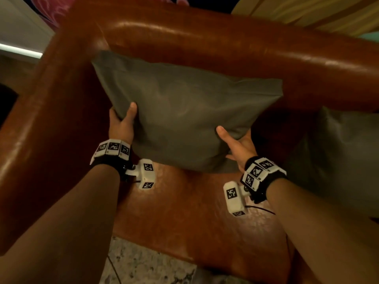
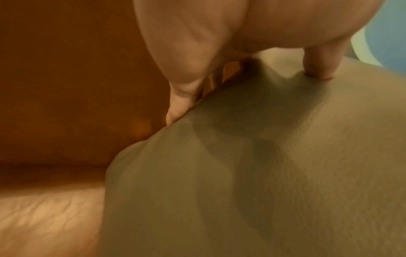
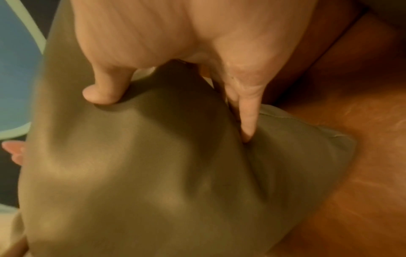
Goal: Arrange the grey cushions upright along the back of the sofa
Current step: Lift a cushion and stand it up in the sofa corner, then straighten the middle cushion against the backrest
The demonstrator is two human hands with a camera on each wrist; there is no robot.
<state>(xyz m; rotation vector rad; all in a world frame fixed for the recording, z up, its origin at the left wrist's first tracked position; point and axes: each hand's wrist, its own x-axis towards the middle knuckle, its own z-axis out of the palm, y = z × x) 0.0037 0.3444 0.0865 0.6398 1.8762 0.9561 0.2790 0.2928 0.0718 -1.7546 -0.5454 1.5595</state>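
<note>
A grey cushion point(image 1: 184, 111) is held up in the left corner of the brown leather sofa point(image 1: 235, 50), tilted toward its backrest, with its lower edge over the seat. My left hand point(image 1: 123, 121) grips its left edge, thumb on the front and fingers behind. At the lower right corner my right hand point(image 1: 233, 144) grips it the same way. Close up, the grey cushion point(image 2: 263, 165) fills the left wrist view under my left hand point(image 2: 219, 73). In the right wrist view my right hand point(image 3: 167, 97) pinches the grey cushion point(image 3: 142, 165). A second grey cushion point(image 1: 344, 156) leans at the right.
The sofa's left armrest point(image 1: 47, 111) curves round close beside the held cushion. Bare seat leather point(image 1: 184, 212) lies below my wrists. Speckled floor point(image 1: 143, 267) shows in front of the sofa. Striped fabric point(image 1: 307, 11) hangs behind the backrest.
</note>
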